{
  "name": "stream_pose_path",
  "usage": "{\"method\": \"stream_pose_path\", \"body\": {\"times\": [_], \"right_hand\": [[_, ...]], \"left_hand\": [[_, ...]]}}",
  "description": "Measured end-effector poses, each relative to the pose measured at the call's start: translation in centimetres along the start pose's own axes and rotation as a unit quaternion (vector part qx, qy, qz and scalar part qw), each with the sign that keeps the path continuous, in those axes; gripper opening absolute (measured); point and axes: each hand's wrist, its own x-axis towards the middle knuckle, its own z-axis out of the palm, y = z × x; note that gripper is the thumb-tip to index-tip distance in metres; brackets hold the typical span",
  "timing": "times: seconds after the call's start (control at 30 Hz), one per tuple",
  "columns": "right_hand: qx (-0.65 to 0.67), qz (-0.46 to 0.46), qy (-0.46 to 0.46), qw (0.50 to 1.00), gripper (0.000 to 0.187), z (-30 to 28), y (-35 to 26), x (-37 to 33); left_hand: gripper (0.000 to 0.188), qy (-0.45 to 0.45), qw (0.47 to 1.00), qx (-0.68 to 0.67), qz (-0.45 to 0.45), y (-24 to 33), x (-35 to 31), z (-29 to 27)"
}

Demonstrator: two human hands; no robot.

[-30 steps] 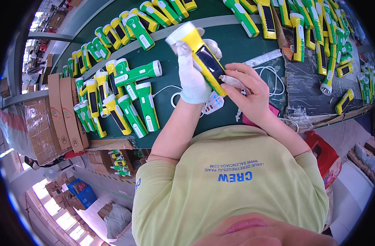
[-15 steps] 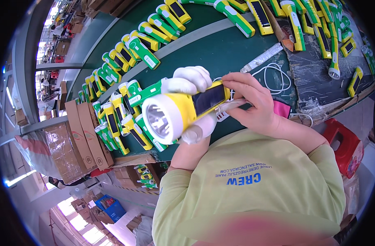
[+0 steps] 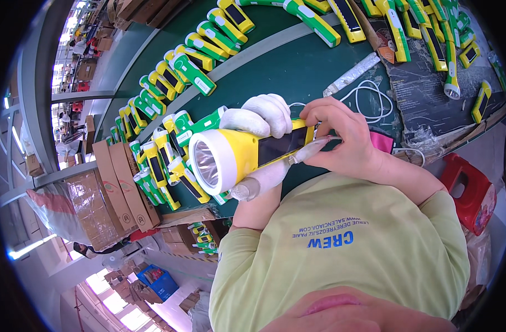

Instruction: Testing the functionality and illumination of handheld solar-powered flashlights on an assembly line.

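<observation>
Flashlight [image 3: 247, 155], yellow with a white rim and a dark panel along its body, sits at the centre of the frame, lens turned left. The gloved left hand [image 3: 261, 124] wraps around its middle; the bare right hand [image 3: 347, 135] closes its fingers on a thin tool [image 3: 314, 148] pressed to the panel's end. Work on this one looks mid-way, since the tool is on it and it is not set down. Rows of green and yellow flashlights [image 3: 175, 72] lie on the green surface [image 3: 286, 72] across the upper frame, seemingly assembled. Brown cardboard boxes [image 3: 120, 182] stand at left, a blue crate [image 3: 159, 282] at lower left and a red stool [image 3: 468, 191] at right.
</observation>
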Motion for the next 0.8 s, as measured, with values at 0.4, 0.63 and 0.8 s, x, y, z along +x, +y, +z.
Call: {"method": "stream_pose_path", "body": {"times": [0.4, 0.63, 0.8], "right_hand": [[0.037, 0.008, -0.015, 0.999, 0.048, 0.3, 0.0, -0.1], [0.070, 0.040, -0.032, 0.996, 0.050, 0.5, 0.3, -0.5], [0.054, 0.030, -0.026, 0.998, 0.047, 0.5, 1.8, 0.1]], "left_hand": [[0.091, -0.028, 0.999, -0.012, -0.012, 0.3, -0.2, -0.3], [0.092, -0.037, 0.999, -0.030, -0.012, 0.1, 0.0, -0.4], [0.081, 0.037, 0.996, -0.061, -0.045, -0.6, -0.5, -0.8]]}}
